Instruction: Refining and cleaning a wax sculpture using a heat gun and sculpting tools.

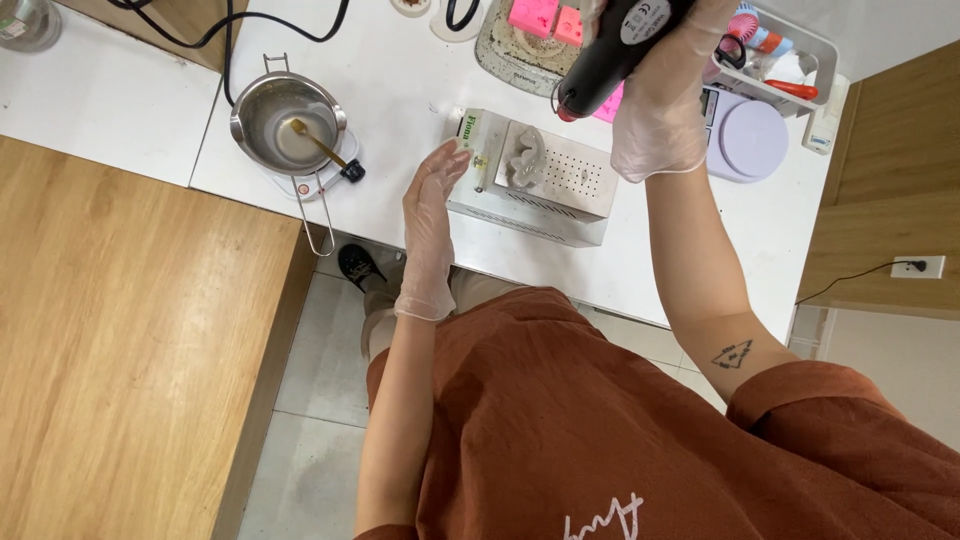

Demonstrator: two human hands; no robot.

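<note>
Small stainless-steel pouring pot (287,122), round and shiny, with wire handle, sits on the white desk (400,70); a brass-coloured spoon (318,145) rests inside it. Left hand (430,215) in a thin clear glove: grip released, fingers straight, fingertips at the left end of a white perforated metal box (545,185). A pale, matte, ear-shaped cast (523,160) lies on top of the box. Right hand (660,95), gloved, clenched round a black plastic heat gun (610,50), nozzle angled down just above the cast. Pink blocks (545,18) on a tray behind.
</note>
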